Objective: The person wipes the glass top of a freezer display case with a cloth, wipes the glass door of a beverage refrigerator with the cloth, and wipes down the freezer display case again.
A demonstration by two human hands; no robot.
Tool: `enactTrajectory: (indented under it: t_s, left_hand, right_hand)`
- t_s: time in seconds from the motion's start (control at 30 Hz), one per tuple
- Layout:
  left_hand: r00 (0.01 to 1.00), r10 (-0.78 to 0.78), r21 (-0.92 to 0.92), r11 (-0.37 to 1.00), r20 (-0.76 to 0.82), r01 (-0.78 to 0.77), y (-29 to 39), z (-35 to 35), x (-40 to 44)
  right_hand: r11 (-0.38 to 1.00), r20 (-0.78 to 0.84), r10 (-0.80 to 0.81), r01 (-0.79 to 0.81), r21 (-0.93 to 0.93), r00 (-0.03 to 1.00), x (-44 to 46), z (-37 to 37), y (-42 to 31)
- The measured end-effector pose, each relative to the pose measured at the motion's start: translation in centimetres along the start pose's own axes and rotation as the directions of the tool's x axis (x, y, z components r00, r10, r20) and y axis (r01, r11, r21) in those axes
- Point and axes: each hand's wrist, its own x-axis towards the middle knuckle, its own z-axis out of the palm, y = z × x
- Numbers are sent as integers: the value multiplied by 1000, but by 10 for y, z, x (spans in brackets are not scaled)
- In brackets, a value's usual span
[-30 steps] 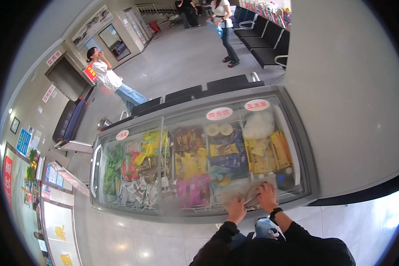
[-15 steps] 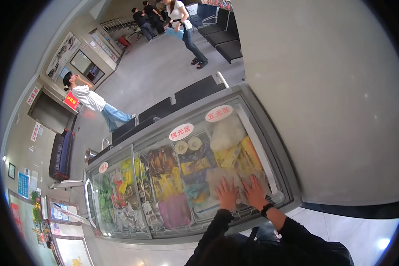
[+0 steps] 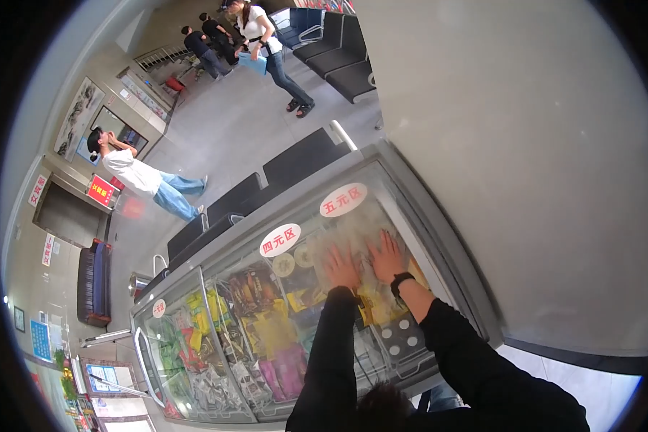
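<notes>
My left hand lies flat with fingers spread on the glass lid of a chest freezer. Beside it, my right hand is also flat and spread on the same glass; a dark band circles its wrist. Neither hand holds anything. Whitish haze clouds the glass around my fingers. Beneath the lid are yellow packets, round tubs and a pink-purple package in wire baskets. Some contents are hidden by my sleeves and the haze.
Oval price labels are stuck on the glass. A row of black seats runs along the freezer's far side. A wall rises at the right. One person in white stands beyond the seats; another carries a blue item.
Both hands have slid forward across the glass, away from my body, staying flat. The haze now lies farther forward. The view has shifted, and the person with the blue item has changed posture.
</notes>
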Motion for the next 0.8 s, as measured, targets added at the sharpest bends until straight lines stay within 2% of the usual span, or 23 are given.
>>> enactTrajectory:
  t_s: [0.03, 0.07, 0.13, 0.17, 0.27, 0.33, 0.53, 0.6, 0.73, 0.8]
  left_hand:
    - [998, -8, -47, 999, 63, 11, -5, -4, 8]
    - [993, 5, -96, 995, 118, 6, -7, -3, 18]
    - [997, 7, -146, 989, 79, 4, -2, 1, 33]
    - [997, -14, -160, 987, 75, 26, -9, 6, 24]
    - [1000, 29, -146, 989, 2, -28, -16, 12, 12]
    - [998, 50, -149, 987, -23, -53, -20, 11, -11]
    - [984, 130, -148, 978, -122, -148, -34, -9, -165]
    - [989, 138, -227, 963, -50, -146, -41, -24, -235]
    - [981, 153, -289, 951, 116, -114, -71, -64, -368]
    - [987, 108, -368, 928, 123, -56, -90, -65, -425]
  right_hand:
    - [999, -21, 5, -6, -38, 1000, 6, 5, -5]
    - [998, 32, 29, -28, -51, 999, 13, 11, -7]
    - [994, 134, 57, -43, -100, 989, 32, 8, -1]
    - [990, 131, 9, 10, -141, 991, 34, 6, 0]
    - [990, 230, 69, -38, -136, 971, 22, -14, -13]
    - [987, 198, 52, -20, -158, 979, 0, -16, -21]
    - [964, 73, -96, 111, -242, 993, -151, 11, -41]
    - [957, 111, -116, 141, -253, 987, -218, 13, -56]
    - [966, 353, -85, 163, -199, 932, -340, -14, -116]
    - [973, 409, -112, 183, -138, 906, -383, 3, -133]
